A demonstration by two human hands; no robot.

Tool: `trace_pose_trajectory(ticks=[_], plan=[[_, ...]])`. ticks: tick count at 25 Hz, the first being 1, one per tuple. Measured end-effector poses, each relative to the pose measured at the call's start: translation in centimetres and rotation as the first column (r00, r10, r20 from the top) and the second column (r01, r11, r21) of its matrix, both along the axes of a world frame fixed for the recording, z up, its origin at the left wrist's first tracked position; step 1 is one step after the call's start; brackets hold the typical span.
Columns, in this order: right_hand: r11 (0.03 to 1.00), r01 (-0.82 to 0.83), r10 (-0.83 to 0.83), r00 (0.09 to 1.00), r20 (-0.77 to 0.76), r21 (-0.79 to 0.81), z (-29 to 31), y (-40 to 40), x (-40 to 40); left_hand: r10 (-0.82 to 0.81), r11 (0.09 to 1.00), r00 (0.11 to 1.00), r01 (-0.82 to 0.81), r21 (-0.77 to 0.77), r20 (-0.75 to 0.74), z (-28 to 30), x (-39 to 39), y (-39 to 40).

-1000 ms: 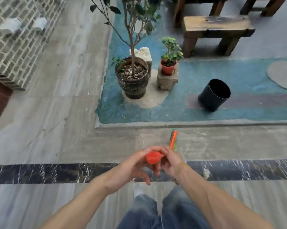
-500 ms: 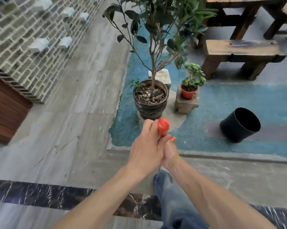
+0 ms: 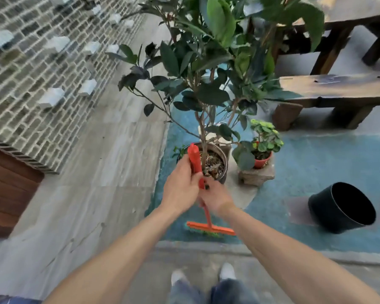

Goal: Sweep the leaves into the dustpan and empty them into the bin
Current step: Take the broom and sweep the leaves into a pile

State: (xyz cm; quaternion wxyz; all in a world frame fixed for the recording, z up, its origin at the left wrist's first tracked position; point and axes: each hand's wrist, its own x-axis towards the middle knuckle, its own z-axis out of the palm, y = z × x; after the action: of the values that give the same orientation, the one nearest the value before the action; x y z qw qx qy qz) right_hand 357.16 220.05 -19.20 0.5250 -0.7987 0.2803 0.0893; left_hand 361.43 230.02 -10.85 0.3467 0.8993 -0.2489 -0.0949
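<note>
Orange plastic marks the broom [image 3: 197,172]: its long handle runs up between both hands and its head — a flat orange bar with green bristles beneath — rests on the blue-painted ground just past the grey kerb [image 3: 206,249]. The left hand [image 3: 180,189] is wrapped around the upper part of the handle, fingers closed, with the handle's rounded tip poking out above it. The right hand [image 3: 215,196] clasps the handle just below, touching the left. Behind the hands stands a dark glazed pot [image 3: 222,156] holding a small tree [image 3: 206,84], soil and pebbles visible at its base. Just to its right a red pot [image 3: 263,162] with a leafy green plant sits on a rough stone block [image 3: 257,175]. The black bin [image 3: 340,207] lies tilted on the blue ground, well to the right of the broom head, mouth facing up and open. A wooden bench [image 3: 333,88] stands beyond — no dustpan shows anywhere in view.
</note>
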Motion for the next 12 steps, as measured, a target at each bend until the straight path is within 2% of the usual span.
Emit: trace_pose_trajectory(ticks=[2,6,9,11,12], plan=[[0.963,-0.074,0.078,0.997,0.008,-0.259,0.6,-1.6,3.3,0.032,0.998,0.999,-0.031,0.061,-0.017,-0.5,3.4,-1.9],[0.885,-0.135,0.120,0.991,-0.062,-0.446,1.6,-3.2,9.2,0.019,0.989,0.999,-0.013,0.150,-0.043,-1.4,9.6,-4.4],[0.859,-0.229,0.138,0.965,-0.222,-0.459,0.8,-4.8,13.4,-0.053,0.982,0.996,0.065,0.177,-0.069,-2.2,13.5,-6.6],[0.894,-0.208,0.110,0.961,-0.255,-0.397,0.0,-5.5,16.3,-0.078,0.976,0.991,0.098,0.196,-0.110,-2.9,16.6,-8.5],[0.907,-0.174,0.092,0.971,-0.221,-0.384,0.2,-5.7,17.9,-0.090,0.970,0.988,0.116,0.213,-0.127,-3.8,18.7,-9.1]])
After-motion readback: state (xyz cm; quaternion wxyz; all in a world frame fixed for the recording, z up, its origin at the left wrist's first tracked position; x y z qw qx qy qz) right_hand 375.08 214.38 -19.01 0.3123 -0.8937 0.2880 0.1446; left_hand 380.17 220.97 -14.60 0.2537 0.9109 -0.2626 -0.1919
